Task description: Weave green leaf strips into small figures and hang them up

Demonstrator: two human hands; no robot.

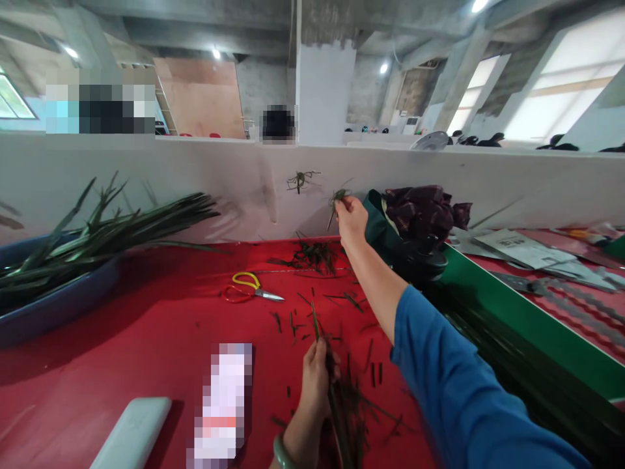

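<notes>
Dark green leaf strips (336, 417) lie nearest the camera, running toward the near edge of a red table (146, 352) beside the left hand (317, 374), whose fingers close around a slim green blade (315, 319) pointing to the far edge. Whether they also grip the strips below, one cannot tell. Outstretched, the right hand (354, 220) pinches a small green tuft (340, 195), thumb and forefinger pressed together, before a white partition (195, 163) behind the far edge; a similar tuft (299, 180) shows against the partition, to the left. Cut scraps (380, 373) litter the table, with a tangled pile (317, 254) near the far edge. Scissors (258, 293) with yellow and red handles lie left of the pile. A blue basin (73, 296) of long leaves (146, 218) stands at the table's left side; a plaid cloth (420, 208) sits far right, beside a green board (488, 283).
</notes>
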